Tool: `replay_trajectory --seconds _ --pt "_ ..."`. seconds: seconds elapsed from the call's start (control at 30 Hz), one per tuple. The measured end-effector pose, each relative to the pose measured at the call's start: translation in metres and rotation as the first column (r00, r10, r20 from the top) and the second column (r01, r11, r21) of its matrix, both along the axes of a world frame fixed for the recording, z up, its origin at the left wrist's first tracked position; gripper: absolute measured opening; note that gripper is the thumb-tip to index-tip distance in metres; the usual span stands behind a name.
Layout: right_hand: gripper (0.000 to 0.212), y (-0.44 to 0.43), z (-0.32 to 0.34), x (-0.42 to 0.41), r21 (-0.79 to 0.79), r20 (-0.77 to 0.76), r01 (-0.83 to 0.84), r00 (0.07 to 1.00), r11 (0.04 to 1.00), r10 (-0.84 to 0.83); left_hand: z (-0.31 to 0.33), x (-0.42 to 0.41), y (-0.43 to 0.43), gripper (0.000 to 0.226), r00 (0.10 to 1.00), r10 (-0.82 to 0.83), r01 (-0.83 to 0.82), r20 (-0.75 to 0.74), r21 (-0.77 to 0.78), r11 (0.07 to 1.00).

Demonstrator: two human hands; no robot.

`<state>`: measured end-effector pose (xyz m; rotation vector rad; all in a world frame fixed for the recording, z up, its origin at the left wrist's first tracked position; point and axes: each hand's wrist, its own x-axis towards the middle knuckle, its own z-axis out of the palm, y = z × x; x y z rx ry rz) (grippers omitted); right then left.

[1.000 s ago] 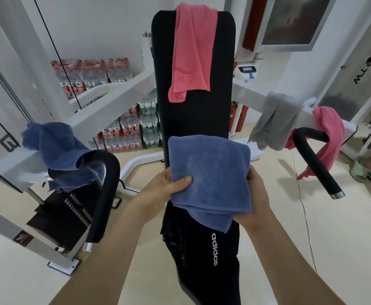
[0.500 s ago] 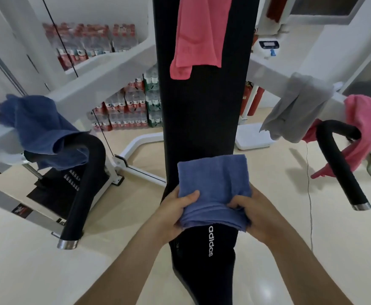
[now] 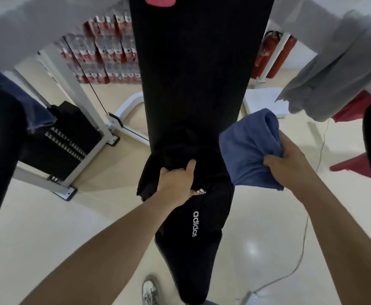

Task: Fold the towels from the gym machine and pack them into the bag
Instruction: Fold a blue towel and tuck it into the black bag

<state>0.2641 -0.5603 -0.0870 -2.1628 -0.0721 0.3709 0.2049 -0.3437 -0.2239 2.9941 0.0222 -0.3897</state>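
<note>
Bag: black adidas bag, centre of frame, at the foot of the machine's black back pad.
Left hand: left hand grips a bunch of the bag's fabric near its top, fingers curled.
Right hand: right hand clutches the folded blue towel, right of centre, just beside the bag.
Other towels: grey towel draped upper right; pink towel at top edge; dark blue towel at left edge.

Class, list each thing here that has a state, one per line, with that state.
Bag: gripped at its top, opening unclear.
Blue towel: folded, held beside the bag, not packed.
Right hand: grips the blue towel.
Left hand: grips the bag's fabric.
Grey towel: unfolded, draped over the machine.
Pink towel: hanging on the backrest.
Navy towel: unfolded, draped over the machine.
</note>
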Motion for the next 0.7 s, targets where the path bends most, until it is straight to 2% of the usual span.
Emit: replay_trajectory --seconds 0.1,0.17,0.2,0.27,0.37,0.43,0.47,0.5,0.53,0.57,0.6,0.63,0.67,0.7 --pt "0.039 0.001 -0.015 0.008 -0.001 0.115 -0.066 0.991 0.998 0.066 0.000 -0.014 -0.005 0.091 0.999 -0.044 0.044 0.001 -0.087 0.995" --pt "0.044 0.006 -0.024 0.006 0.041 0.193 -0.110 0.976 0.993 0.100 0.002 -0.038 -0.011 0.076 0.990 -0.138 0.131 -0.019 -0.198 0.971" --pt "0.045 0.010 -0.029 0.003 0.018 0.223 -0.164 0.962 0.986 0.156 0.003 -0.052 -0.014 0.067 0.981 -0.191 0.175 -0.041 -0.248 0.953" --pt "0.045 0.021 -0.043 -0.012 -0.136 0.266 -0.338 0.893 0.931 0.363 0.008 -0.077 -0.019 0.059 0.952 -0.291 0.244 -0.100 -0.331 0.911" --pt "0.056 0.030 -0.080 -0.042 -0.284 0.150 -0.588 0.753 0.757 0.641 0.020 -0.105 -0.029 0.060 0.846 -0.434 0.251 -0.310 -0.487 0.836" --pt "0.056 0.027 -0.102 -0.062 -0.314 -0.014 -0.680 0.701 0.663 0.713 0.031 -0.109 -0.022 0.053 0.762 -0.462 0.129 -0.453 -0.594 0.794" --pt "0.056 0.023 -0.108 -0.070 -0.334 -0.073 -0.694 0.693 0.637 0.717 0.037 -0.106 -0.014 0.044 0.783 -0.419 0.041 -0.460 -0.633 0.773" --pt "0.055 0.019 -0.112 -0.077 -0.350 -0.104 -0.688 0.703 0.636 0.703 0.044 -0.099 -0.005 0.031 0.863 -0.307 -0.049 -0.400 -0.673 0.738" --pt "0.055 0.015 -0.115 -0.082 -0.347 -0.112 -0.670 0.724 0.656 0.681 0.049 -0.088 0.004 0.021 0.958 -0.092 -0.129 -0.271 -0.697 0.706" --pt "0.054 0.011 -0.117 -0.085 -0.331 -0.113 -0.652 0.746 0.683 0.657 0.051 -0.072 0.015 0.019 0.985 0.159 -0.167 -0.075 -0.681 0.713" --pt "0.055 0.008 -0.118 -0.087 -0.307 -0.117 -0.639 0.761 0.705 0.639 0.052 -0.055 0.025 0.024 0.936 0.335 -0.209 0.106 -0.600 0.772" --pt "0.057 0.006 -0.117 -0.089 -0.288 -0.133 -0.639 0.764 0.713 0.631 0.052 -0.038 0.032 0.042 0.881 0.434 -0.294 0.189 -0.501 0.814" --pt "0.058 0.005 -0.117 -0.089 -0.269 -0.155 -0.650 0.757 0.710 0.634 0.044 -0.023 0.040 0.066 0.854 0.506 -0.412 0.124 -0.431 0.802" --pt "0.058 0.004 -0.117 -0.090 -0.253 -0.180 -0.666 0.745 0.701 0.643 0.035 -0.009 0.046 0.090 0.830 0.558 -0.514 -0.020 -0.415 0.750"
